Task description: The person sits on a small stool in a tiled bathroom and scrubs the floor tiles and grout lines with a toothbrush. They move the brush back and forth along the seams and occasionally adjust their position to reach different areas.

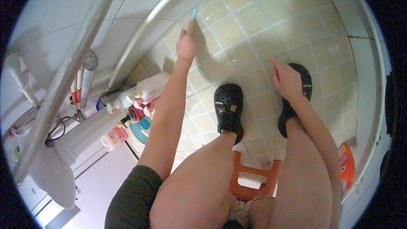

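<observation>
My left hand (187, 45) reaches forward over the tiled floor (237, 25), closed around a small turquoise brush (194, 14), perhaps a toothbrush. Most of its handle is hidden in the hand. The brush's far end lies close to where the floor meets the white wall, beside wet, shiny tiles. On the other side, my right hand (285, 78) hangs near my right shoe, its fingers loosely bent and holding nothing that I can see. Two black clogs (229, 108) are on my feet, flat on the tiles.
An orange-red plastic stool (251, 169) is beneath me. At left, several bottles (154, 86) and a turquoise plastic item (139, 132) stand by a white pedestal (92, 133). White pipes (140, 27) run along the wall. An orange package (346, 162) leans at the right wall.
</observation>
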{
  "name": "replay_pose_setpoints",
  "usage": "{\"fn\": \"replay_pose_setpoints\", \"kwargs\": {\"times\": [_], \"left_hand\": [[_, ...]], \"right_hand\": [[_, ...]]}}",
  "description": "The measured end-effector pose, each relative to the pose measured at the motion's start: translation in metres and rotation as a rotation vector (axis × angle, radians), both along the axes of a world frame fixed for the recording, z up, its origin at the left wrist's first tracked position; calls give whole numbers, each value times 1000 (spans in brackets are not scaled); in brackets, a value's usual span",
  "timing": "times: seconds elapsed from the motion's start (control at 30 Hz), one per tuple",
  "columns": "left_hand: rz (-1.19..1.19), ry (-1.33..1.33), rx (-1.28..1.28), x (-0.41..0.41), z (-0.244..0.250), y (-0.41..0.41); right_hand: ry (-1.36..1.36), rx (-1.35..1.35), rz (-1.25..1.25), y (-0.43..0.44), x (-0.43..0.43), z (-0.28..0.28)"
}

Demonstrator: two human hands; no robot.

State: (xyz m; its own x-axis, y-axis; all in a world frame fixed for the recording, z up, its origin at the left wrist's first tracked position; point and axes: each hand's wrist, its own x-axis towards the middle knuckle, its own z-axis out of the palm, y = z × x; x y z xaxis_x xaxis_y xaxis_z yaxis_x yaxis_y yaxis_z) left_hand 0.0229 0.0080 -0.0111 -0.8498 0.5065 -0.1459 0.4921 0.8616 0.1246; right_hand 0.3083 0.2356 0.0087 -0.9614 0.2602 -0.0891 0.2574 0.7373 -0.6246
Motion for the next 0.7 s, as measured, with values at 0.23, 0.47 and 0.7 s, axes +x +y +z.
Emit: {"fn": "replay_pose_setpoints", "kwargs": {"times": [0.23,0.47,0.7], "left_hand": [[-182,87,109,-3,-7,55],[-355,192,-206,-26,28,73],[-598,423,-265,-44,44,89]], "right_hand": [[10,-9,-20,-1,-1,-3],[61,-10,-38,-1,0,-12],[-145,-42,-8,1,-1,5]]}}
